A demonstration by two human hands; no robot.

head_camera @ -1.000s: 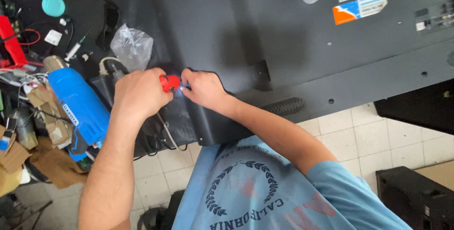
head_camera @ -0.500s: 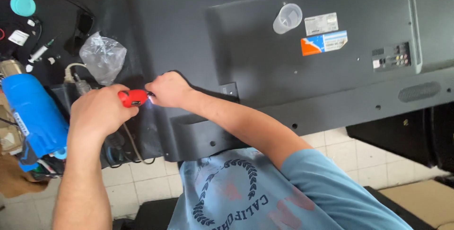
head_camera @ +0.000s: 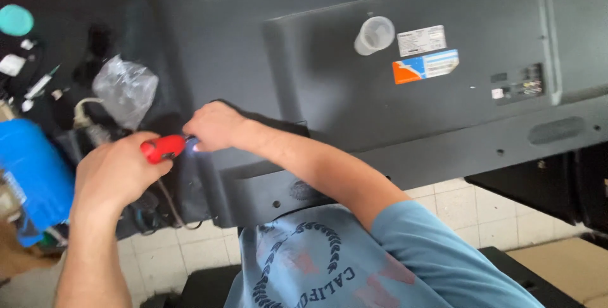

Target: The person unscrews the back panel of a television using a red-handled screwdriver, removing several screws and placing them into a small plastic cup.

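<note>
— Tool position and axis?
— Left hand (head_camera: 117, 172), fingers wrapped around the red-handled screwdriver (head_camera: 163, 148); its long axis lies roughly level, tip pointing right.
— And there?
— Right hand (head_camera: 214, 125), fingers pinched at the tip, against the television back panel's (head_camera: 329, 86) lower-left corner.

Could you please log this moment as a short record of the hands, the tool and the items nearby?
left hand: gripping red-handled tool
right hand: at the tool's tip, on the panel edge
tool tip: hidden by the fingers; small glow there
work surface: dark television back panel, lying flat
on panel: clear plastic cup, two stickers
left of the hands: crumpled clear bag, blue object
</note>
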